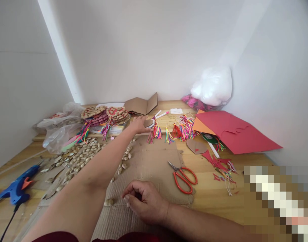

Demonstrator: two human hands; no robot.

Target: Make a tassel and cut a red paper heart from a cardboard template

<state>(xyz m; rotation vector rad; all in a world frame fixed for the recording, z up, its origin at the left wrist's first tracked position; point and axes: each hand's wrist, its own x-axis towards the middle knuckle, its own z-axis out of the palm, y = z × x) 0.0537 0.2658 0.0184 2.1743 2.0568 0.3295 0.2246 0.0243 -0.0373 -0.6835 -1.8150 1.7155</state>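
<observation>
My left hand (139,124) reaches to the back ledge. Its fingers and thumb are around a round brown piece with a pale edge (149,123), near colourful tassels (155,132). Below, my right hand (147,201) is loosely curled over the cardboard sheet (156,158), with nothing visible in it. Red-handled scissors (184,178) lie to its right, blades slightly apart. A few peanuts (109,202) lie to its left. Beyond my left forearm spreads a heap of peanuts (84,153), which the arm partly covers.
A blue glue gun (16,188) lies at the left. Stacked peanut discs (116,114), plastic bags (60,126) and folded cardboard (141,105) stand at the back. Rightward are more tassels (186,129), red paper (239,134), a cardboard oval (196,147), red scraps and a white bag (214,85).
</observation>
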